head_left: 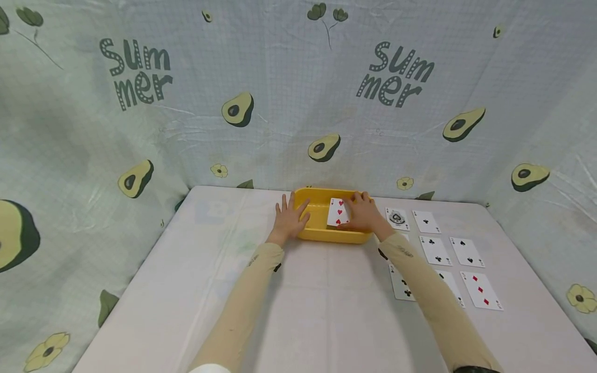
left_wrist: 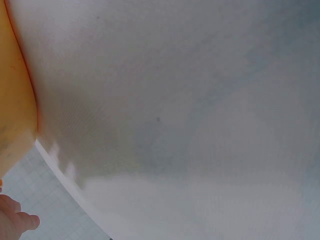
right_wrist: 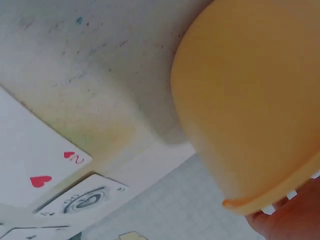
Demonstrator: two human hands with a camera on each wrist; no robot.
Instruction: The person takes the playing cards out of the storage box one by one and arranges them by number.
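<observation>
Hands worked at the shallow yellow plastic tray (head_left: 322,235) at the table's far edge: the left hand (head_left: 289,220) lay flat-fingered on its left rim, while the right hand (head_left: 366,212) pinched a white hearts playing card (head_left: 338,212) inside it. The card's long axis pointed away from the person. Steadying the tray and lowering the card flat would probably serve best.

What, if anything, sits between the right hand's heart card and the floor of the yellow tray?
Nothing visible. The right hand rests on the heart card already inside the yellow tray, whose bare floor shows beside it. The left hand lies on the tray's left rim, clear of the card.
</observation>
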